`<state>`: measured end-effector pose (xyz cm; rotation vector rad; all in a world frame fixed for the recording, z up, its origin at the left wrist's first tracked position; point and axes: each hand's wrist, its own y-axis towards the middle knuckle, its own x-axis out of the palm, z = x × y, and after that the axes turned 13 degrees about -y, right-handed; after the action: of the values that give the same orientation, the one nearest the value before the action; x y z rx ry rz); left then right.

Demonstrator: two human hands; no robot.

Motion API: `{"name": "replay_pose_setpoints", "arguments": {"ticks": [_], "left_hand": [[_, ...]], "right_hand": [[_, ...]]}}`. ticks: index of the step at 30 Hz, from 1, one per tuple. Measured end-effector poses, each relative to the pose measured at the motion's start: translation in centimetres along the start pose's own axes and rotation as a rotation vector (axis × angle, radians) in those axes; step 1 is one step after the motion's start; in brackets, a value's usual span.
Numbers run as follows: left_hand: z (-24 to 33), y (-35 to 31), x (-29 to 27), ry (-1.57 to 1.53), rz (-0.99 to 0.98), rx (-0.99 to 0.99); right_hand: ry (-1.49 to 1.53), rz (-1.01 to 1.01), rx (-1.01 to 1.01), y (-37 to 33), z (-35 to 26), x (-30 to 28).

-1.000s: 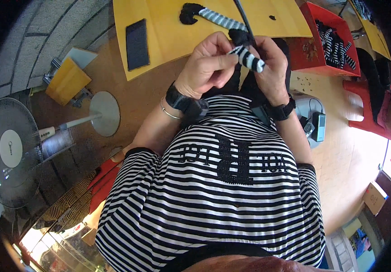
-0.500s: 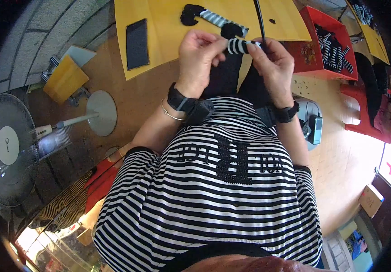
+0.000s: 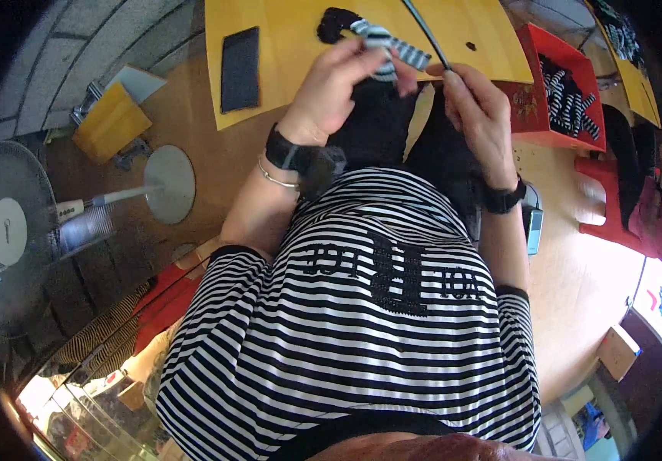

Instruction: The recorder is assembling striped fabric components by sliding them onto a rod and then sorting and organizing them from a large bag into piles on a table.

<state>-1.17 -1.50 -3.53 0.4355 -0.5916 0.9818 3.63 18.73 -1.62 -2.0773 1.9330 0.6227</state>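
My left hand point(image 3: 326, 91), blurred by motion, has its fingers closed around a small black-and-white striped fabric tube point(image 3: 380, 69) over the near edge of the yellow table. Pinched between the thumb and fingers of my right hand point(image 3: 478, 104) is a thin dark rod point(image 3: 425, 32), which slants up and to the left across the tabletop. Behind the left hand, a striped fabric piece with a fuzzy black end point(image 3: 337, 25) lies on the table, partly covered by the held tube.
The yellow table point(image 3: 292, 27) carries a dark flat rectangle point(image 3: 239, 71) on its left. Right of it stands a red box point(image 3: 529, 58) of striped fabric pieces. A standing fan point(image 3: 8, 230) is at far left. A person sits at far right near a red stool point(image 3: 594, 184).
My hands have moved apart; before, both were on the striped tube. The left now has it alone, near the piece on the table. The rod leans further left in my right hand.
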Motion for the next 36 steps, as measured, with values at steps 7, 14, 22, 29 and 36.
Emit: {"name": "replay_pose_setpoints", "arguments": {"ticks": [7,14,22,29,36], "left_hand": [[2.0,0.6,-3.2,-0.356,0.203,0.179],[1.7,0.5,-1.4,-0.325,0.231,0.319],[0.7,0.8,-0.2,-0.305,0.235,0.325],[0.3,1.6,2.0,-0.175,0.289,0.509],[0.8,1.4,3.2,-0.060,0.275,0.549]], "right_hand": [[-0.141,-0.086,0.070,-4.7,0.3,0.8],[-0.276,-0.034,-0.003,-5.1,-0.2,1.0],[-0.356,0.011,-0.028,-4.6,-0.9,1.7],[-0.342,0.064,-0.077,-3.9,-1.8,2.3],[-0.301,0.071,-0.145,-3.1,-2.7,3.5]]}}
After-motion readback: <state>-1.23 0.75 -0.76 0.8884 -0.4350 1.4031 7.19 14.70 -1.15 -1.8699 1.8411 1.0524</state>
